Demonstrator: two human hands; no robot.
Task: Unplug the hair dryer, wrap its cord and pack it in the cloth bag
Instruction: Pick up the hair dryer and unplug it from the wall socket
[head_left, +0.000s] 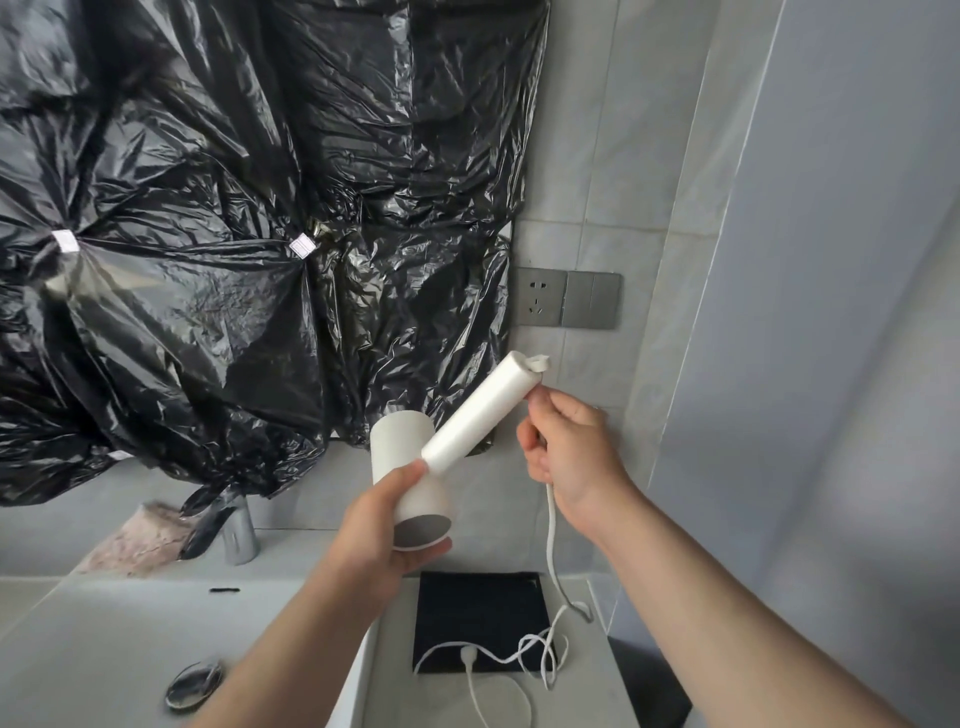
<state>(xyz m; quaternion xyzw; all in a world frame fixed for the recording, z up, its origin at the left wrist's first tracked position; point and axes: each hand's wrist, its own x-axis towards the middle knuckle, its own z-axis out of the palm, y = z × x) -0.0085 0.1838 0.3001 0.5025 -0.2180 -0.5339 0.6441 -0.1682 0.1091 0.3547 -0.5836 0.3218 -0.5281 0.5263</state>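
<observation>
Gripping the hair dryer (470, 415) by its barrel, the left hand (374, 525) partly hides it; the right hand (566, 447) pinches the cord (550, 530) near the handle. Its plug (466, 656) lies on the cloth bag (480, 608); the white tags (301, 245) are unreadable.

The cloth bag (480, 608) lies on the counter (395, 680) near its right edge, right of the sink (104, 649). The plug (466, 656) and loose cord (550, 530) lie on the bag's front edge.

The hair dryer (405, 441) is finished in matt white plastic, its cord (550, 519) smooth. Glossy, crinkled black plastic sheeting (234, 208) is seen at ten o'clock, the matt black cloth bag (480, 613) at six.
</observation>
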